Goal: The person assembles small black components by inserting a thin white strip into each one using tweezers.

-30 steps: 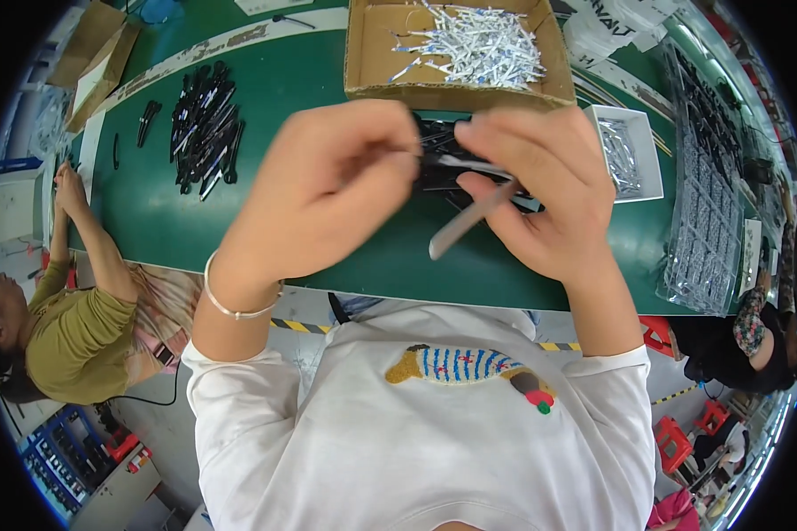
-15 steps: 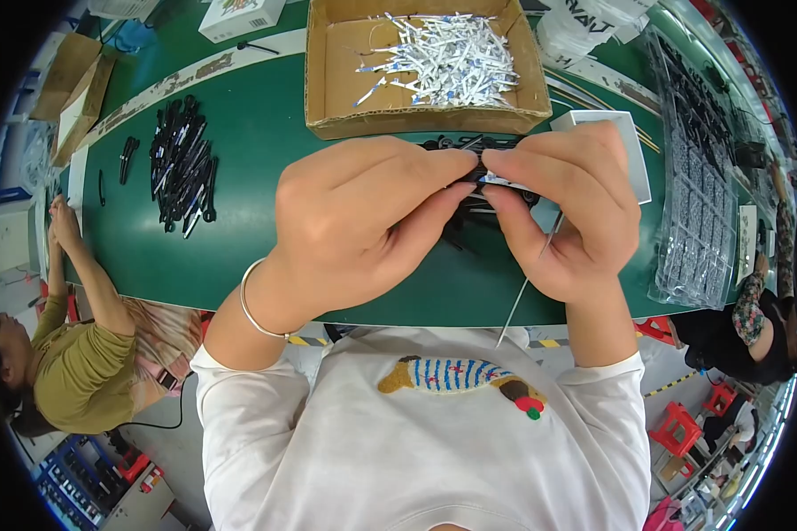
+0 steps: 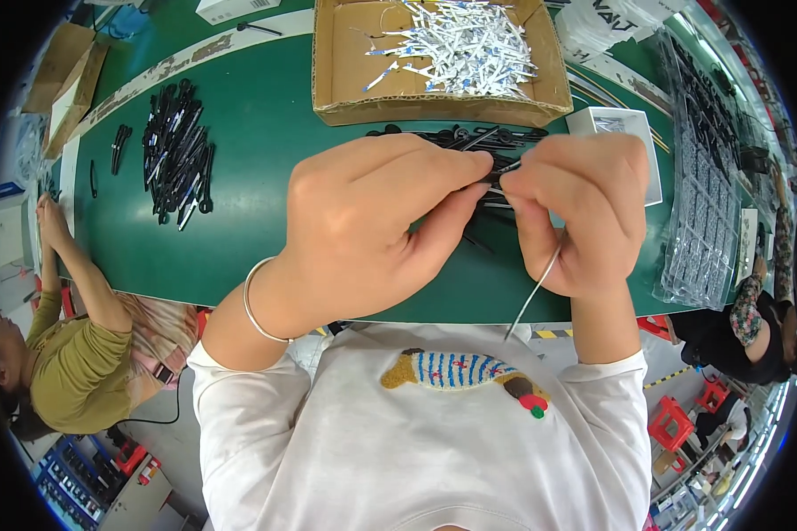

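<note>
At the middle of the bench, my left hand [image 3: 372, 217] pinches a small slim black part [image 3: 494, 178] between thumb and forefinger. Close beside it, my right hand [image 3: 584, 208] has its thumb and forefinger pressed together at the part's other end; whether they grip it or something tiny is hidden. A thin metal rod [image 3: 533, 296] is also tucked in my right hand, its free end slanting down toward my shirt. Just beyond the fingertips lies a heap of black slim parts with rounded ends [image 3: 505, 136], partly covered by my hands.
An open cardboard box [image 3: 443, 110] of white strips [image 3: 478, 53] stands beyond my hands. A white box [image 3: 653, 168] and clear compartment tray [image 3: 700, 221] are at right. More black parts [image 3: 175, 155] lie at left. A person in a green top [image 3: 84, 372] sits at left.
My fingertips have drawn slightly apart, the right hand shifting right. The white and blue strip seen between them before no longer shows. The whole view has shifted a little.
</note>
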Tool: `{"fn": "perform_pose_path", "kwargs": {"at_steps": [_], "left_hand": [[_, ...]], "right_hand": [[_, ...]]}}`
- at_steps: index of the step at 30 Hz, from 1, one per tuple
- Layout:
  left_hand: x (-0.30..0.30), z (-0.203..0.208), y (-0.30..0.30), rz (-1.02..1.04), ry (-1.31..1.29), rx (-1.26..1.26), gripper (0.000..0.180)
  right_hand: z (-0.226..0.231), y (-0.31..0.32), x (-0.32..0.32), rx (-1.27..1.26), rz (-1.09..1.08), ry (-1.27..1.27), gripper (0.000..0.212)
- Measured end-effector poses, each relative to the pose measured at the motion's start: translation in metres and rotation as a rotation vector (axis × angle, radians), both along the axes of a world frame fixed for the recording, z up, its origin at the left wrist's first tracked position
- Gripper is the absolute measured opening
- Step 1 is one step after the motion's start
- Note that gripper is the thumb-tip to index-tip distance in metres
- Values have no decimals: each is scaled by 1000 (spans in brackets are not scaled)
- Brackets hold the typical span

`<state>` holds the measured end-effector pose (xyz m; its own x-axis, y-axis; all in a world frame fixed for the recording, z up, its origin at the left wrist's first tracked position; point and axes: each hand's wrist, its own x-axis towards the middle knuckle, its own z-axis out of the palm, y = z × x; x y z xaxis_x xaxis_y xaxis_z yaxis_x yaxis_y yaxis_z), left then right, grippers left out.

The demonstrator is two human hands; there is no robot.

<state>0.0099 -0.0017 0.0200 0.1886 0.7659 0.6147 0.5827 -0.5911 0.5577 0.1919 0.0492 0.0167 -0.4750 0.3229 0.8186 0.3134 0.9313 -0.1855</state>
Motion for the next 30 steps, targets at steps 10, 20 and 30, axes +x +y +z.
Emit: {"fn": "perform_pose_path", "kwargs": {"at_steps": [10, 20, 30], "left_hand": [[-1, -10, 2, -4, 31, 149, 20], [0, -9, 5, -3, 41, 139, 19], [-8, -4, 7, -24, -171, -81, 18]], "right_hand": [[4, -5, -3, -485, 82, 34, 19], [4, 5, 1, -371, 109, -27, 20], [4, 9, 19, -197, 244, 216, 10]]}}
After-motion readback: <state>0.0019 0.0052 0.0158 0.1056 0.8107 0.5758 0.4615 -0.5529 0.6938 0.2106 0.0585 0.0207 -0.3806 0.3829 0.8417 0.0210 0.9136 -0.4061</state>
